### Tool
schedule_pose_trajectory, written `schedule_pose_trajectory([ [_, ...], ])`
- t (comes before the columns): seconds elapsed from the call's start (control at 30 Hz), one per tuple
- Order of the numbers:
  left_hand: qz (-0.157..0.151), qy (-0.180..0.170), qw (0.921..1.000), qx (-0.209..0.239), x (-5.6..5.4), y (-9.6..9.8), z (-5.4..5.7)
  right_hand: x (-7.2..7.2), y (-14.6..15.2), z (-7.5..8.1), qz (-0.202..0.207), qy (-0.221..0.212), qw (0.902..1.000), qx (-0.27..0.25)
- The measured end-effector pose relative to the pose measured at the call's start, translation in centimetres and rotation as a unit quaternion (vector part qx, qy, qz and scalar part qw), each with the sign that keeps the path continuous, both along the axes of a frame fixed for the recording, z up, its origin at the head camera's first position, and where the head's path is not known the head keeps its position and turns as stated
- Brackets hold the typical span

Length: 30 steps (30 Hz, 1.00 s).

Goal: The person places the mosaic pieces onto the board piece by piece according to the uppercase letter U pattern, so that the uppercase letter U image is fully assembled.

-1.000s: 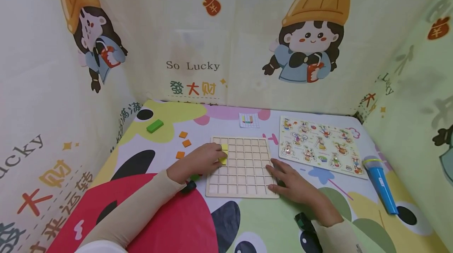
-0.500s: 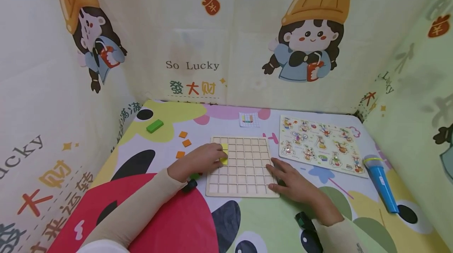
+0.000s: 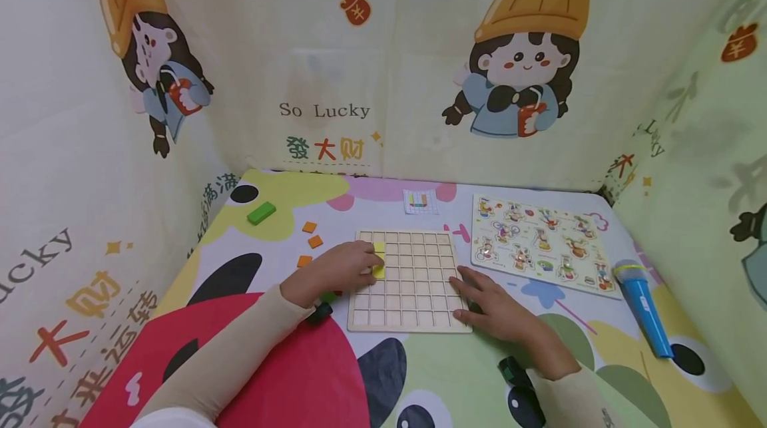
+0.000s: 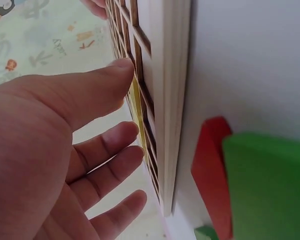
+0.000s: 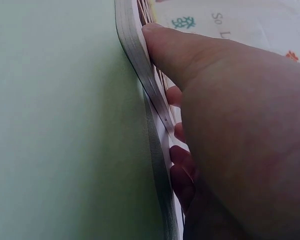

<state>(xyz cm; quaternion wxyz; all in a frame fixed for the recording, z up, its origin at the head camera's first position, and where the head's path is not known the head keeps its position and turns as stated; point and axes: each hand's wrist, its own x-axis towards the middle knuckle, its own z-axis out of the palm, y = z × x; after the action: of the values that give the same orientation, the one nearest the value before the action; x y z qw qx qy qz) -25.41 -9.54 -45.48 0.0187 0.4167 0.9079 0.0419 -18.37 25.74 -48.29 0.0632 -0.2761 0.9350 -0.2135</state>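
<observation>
A wooden grid board [image 3: 413,295] lies flat in the middle of the cloth-covered table. A yellow piece [image 3: 379,249] sits in its left columns near the far corner, also seen as the yellow piece [image 4: 135,107] in the left wrist view. My left hand [image 3: 338,269] rests at the board's left edge, fingertips on the yellow piece, fingers fairly straight [image 4: 105,150]. My right hand [image 3: 493,306] lies flat against the board's right edge, fingers [image 5: 176,50] straight along the rim of the board [image 5: 140,65].
A green block [image 3: 261,212] and three orange tiles [image 3: 315,241] lie left of the board. Small green and red pieces [image 4: 260,185] sit under my left wrist. A pattern card [image 3: 421,202], an animal puzzle [image 3: 542,245] and a blue toy microphone [image 3: 642,305] lie behind and right. Printed fabric walls enclose the table.
</observation>
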Motion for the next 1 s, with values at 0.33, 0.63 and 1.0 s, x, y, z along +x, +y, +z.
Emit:
schedule_pose_trajectory([
  [0.33,0.029,-0.009,0.9995,0.003,0.5,-2.3,-0.2,0.0,-0.2,0.0,-0.002,-0.014,0.9998,0.013],
  [0.63,0.093,-0.034,0.995,0.012,0.9,-3.1,0.6,-0.1,0.0,0.4,-0.009,-0.01,0.9998,0.012],
  [1.0,0.056,-0.06,0.9964,0.019,2.3,-4.8,0.9,0.0,0.0,0.4,-0.003,-0.02,0.9998,0.003],
])
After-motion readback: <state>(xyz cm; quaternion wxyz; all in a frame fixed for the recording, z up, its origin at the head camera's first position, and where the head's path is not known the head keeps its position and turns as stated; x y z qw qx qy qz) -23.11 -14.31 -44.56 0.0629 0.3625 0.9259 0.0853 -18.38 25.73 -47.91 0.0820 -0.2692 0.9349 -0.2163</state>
